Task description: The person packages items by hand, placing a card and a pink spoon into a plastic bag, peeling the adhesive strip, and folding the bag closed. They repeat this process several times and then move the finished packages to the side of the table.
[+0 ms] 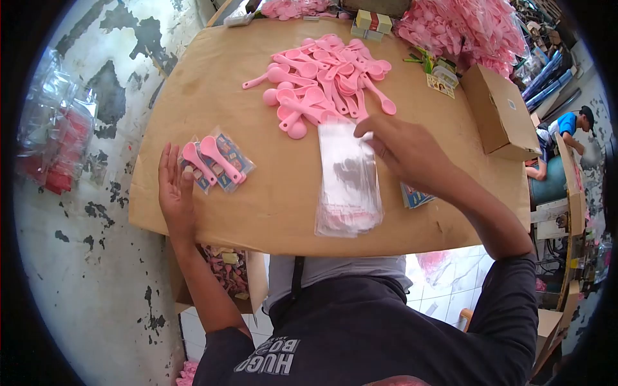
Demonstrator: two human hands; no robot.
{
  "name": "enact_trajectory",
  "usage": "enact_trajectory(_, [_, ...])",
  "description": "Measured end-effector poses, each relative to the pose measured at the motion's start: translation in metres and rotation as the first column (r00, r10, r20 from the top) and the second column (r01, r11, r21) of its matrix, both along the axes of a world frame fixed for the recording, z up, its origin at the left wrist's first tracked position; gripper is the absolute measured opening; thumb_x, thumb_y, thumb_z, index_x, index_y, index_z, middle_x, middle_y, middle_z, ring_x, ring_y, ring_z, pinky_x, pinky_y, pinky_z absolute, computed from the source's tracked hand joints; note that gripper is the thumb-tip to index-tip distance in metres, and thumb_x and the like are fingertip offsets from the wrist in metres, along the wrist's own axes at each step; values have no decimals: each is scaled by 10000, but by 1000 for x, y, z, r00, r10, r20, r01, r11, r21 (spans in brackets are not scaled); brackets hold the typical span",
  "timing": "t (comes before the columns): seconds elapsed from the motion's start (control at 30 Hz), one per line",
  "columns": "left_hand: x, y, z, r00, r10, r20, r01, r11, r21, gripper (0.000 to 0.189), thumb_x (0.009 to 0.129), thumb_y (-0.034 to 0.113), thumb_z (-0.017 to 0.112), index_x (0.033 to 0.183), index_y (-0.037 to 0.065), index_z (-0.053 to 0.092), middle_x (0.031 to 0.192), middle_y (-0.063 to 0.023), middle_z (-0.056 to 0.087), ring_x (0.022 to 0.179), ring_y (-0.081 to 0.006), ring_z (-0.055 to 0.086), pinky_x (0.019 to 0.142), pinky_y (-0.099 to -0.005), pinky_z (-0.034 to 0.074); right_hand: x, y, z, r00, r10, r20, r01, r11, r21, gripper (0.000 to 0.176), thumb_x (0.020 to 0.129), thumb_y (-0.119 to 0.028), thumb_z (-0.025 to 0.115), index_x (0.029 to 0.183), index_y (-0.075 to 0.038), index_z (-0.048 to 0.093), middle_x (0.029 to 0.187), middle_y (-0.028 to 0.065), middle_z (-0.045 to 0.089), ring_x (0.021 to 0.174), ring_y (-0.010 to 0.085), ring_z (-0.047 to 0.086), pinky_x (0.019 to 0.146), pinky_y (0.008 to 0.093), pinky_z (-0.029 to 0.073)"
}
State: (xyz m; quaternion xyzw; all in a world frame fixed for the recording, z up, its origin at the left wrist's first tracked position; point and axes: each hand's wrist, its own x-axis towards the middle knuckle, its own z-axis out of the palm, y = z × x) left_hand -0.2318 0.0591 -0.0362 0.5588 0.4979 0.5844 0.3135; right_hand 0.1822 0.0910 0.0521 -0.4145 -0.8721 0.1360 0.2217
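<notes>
My left hand (175, 193) rests at the table's left side, fingers stretched out and holding nothing. Just right of it lie two pink measuring spoons (219, 161) with blue printed cards in clear bags. A stack of clear plastic bags (349, 180) lies in front of me. Over its top right corner, the fingers of my right hand (402, 148) are curled and pinched on a bag's edge. Beyond the bags is a heap of loose pink spoons (328, 77). Partly under my right forearm sits a stack of blue printed cards (416, 197).
A cardboard box (499, 112) stands at the table's right edge. Large bags of pink pieces (460, 32) and bundled cards (371, 24) are at the back. A peeling wall (96, 212) borders the left. Another person (566, 135) sits at far right.
</notes>
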Motion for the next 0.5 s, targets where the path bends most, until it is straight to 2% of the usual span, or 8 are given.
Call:
enact_trajectory(0.07, [0,-1,-2,995,93,-44,-87,989,121,626,1046,235,594,1549,-34,336,1586,-220,397,1462,-277,398,1210,-388,305,1,-17,-11,993,42,112,-49,997,66,270,909,-260,714,1109,-99,629,1122,118,587,1074,327,575,906,415,482])
enact_trajectory(0.17, [-2,-10,0,951,300,-75,-255,899,356,459,1049,141,531,1448,-71,451,1488,-216,511,1380,-269,486,1181,-393,351,-5,-36,-27,981,65,181,-93,984,150,318,883,-274,741,1107,-81,624,1089,115,588,1079,321,555,936,424,462])
enact_trajectory(0.2, [5,-15,4,952,296,-74,-251,898,361,459,1049,141,531,1448,-71,451,1488,-216,511,1380,-269,486,1181,-393,351,-6,-37,-36,982,59,180,-87,985,150,313,870,-265,750,1094,-81,631,1074,109,591,1083,312,546,938,430,453])
enact_trajectory(0.27, [31,-31,18,913,337,230,-407,782,472,315,1045,134,515,1291,-52,581,1308,-163,642,1231,-246,591,1081,-387,440,-6,-37,-40,987,45,155,-57,995,78,304,882,-266,743,1104,-83,646,1102,111,597,1084,319,548,944,435,449])
enact_trajectory(0.3, [43,-40,22,912,340,230,-410,779,474,315,1045,134,515,1291,-52,581,1308,-163,642,1231,-246,591,1081,-387,440,-7,-35,-41,991,31,132,-31,1000,-1,296,894,-268,736,1114,-84,661,1130,113,603,1085,325,549,950,441,445])
enact_trajectory(0.4, [86,-61,31,930,349,113,-357,794,492,261,1030,93,497,1231,-37,600,1251,-144,657,1111,-219,624,966,-369,485,-2,-22,-50,994,70,78,-70,998,1,260,868,-228,753,1081,-99,676,1066,115,610,1065,311,547,923,444,450])
enact_trajectory(0.47, [113,-69,32,998,-4,59,-23,896,444,269,1016,86,501,1237,-31,599,1237,-138,658,1045,-196,625,888,-343,488,1,-19,-41,996,79,52,-80,996,32,258,870,-218,751,1089,-101,680,1080,115,616,1061,305,549,931,448,448])
enact_trajectory(0.5, [112,-70,31,998,5,65,-34,895,446,269,1016,86,501,1237,-31,599,1237,-138,658,1045,-196,625,888,-343,488,2,-17,-39,996,85,18,-86,995,47,257,873,-208,748,1098,-102,685,1094,115,622,1057,299,551,940,452,446])
